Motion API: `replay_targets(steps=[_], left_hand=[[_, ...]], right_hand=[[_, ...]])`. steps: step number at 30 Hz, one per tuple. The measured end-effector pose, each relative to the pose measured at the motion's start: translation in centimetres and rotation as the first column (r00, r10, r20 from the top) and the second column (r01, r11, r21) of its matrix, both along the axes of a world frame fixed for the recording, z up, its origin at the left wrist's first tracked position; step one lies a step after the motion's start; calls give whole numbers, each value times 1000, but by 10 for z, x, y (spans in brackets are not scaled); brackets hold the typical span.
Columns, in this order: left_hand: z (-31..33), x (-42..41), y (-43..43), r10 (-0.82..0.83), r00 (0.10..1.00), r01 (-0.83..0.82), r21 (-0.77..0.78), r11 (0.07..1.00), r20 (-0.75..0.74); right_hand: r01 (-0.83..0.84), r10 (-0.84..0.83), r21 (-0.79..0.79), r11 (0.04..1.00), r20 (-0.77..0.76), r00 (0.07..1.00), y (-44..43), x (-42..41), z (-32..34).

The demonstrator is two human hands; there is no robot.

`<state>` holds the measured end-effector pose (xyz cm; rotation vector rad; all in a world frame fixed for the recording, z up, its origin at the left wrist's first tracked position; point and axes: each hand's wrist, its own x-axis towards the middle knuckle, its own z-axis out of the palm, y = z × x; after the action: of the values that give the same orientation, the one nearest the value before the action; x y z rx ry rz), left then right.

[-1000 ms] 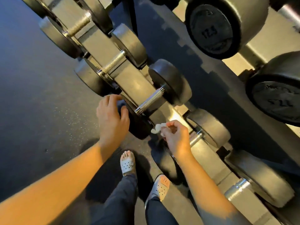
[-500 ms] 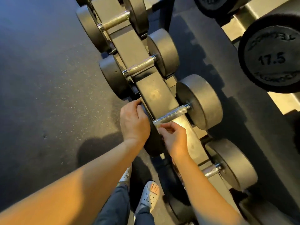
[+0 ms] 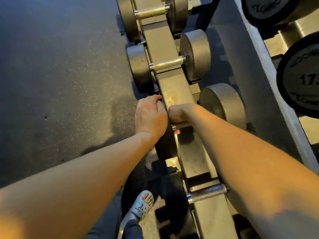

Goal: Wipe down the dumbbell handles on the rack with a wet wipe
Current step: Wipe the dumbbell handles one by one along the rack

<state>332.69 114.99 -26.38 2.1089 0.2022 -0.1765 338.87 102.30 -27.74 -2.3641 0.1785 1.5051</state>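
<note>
My right hand (image 3: 179, 112) is curled in a fist round the dumbbell handle (image 3: 181, 125), which lies across the rack rail (image 3: 172, 94) about midway along it. Only a short bit of metal shows below my knuckles. My left hand (image 3: 150, 114) grips the dark weight head (image 3: 165, 145) at the rail's outer edge, fingers hooked over its top.

a dumbbell end (image 3: 300, 78) at the right edge reads "17.", cut off; its raised lettering is too blurred to read.
</note>
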Motion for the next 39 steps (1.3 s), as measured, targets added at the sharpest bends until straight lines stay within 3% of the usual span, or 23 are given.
replay_targets(steps=[2, 4, 6, 8, 11, 13, 16, 20, 21, 22, 25, 27, 30, 33, 36, 39], left_hand=[[3, 0, 0, -5, 1000, 5, 0, 1000, -3], [4, -2, -1, -5, 1000, 5, -3, 1000, -5], [6, -3, -1, -4, 1000, 4, -4, 1000, -6], [5, -2, -2, 6, 1000, -5, 8, 1000, -11], [4, -1, -4, 18, 1000, -18, 23, 1000, -1], [4, 0, -5, 24, 1000, -24, 34, 999, -5], [3, 2, -5, 24, 999, -23, 75, 997, -21], [7, 4, -7, 14, 999, -9, 120, 993, -41], [9, 3, -7, 14, 999, -8, 132, 991, -45], [10, 3, -8, 13, 999, -5, 141, 990, -52], [11, 3, -8, 18, 998, -8, 148, 989, -67], [12, 4, -8, 9, 997, 1, 136, 991, -73], [12, 4, -8, -2, 997, 13, 143, 990, -76], [13, 3, -9, 0, 996, 11, 126, 992, -88], [11, 5, -7, -28, 997, 38, 131, 991, -77], [8, 6, -7, -41, 997, 50, 151, 987, -61]], right_hand=[[27, -26, 61, 998, -12, 1000, -4, -5, 0], [-129, 119, 29, 991, 232, 966, -8, -23, 4], [-221, 194, -13, 975, 525, 829, -18, -51, 7], [-295, 182, 31, 955, 721, 668, -30, -85, 7], [-414, 266, -67, 908, 855, 445, -50, -124, -3], [-423, 314, -140, 895, 873, 374, -55, -129, -15], [-312, 275, -146, 939, 862, 425, -41, -106, -17], [-116, 245, -235, 965, 654, 715, -23, -65, -1], [-75, 230, -266, 961, 623, 747, -25, -61, 3], [-22, 206, -286, 958, 630, 749, -30, -61, 6], [45, 222, -320, 946, 745, 629, -35, -70, 9], [-45, 250, -271, 962, 796, 552, -26, -80, 5], [-262, 253, -130, 956, 817, 518, -24, -92, -9], [-361, 316, -143, 921, 817, 482, -55, -84, -17], [-227, 350, -271, 936, 801, 486, -69, -74, -10], [-17, 244, -262, 965, 868, 432, -47, -90, -3]])
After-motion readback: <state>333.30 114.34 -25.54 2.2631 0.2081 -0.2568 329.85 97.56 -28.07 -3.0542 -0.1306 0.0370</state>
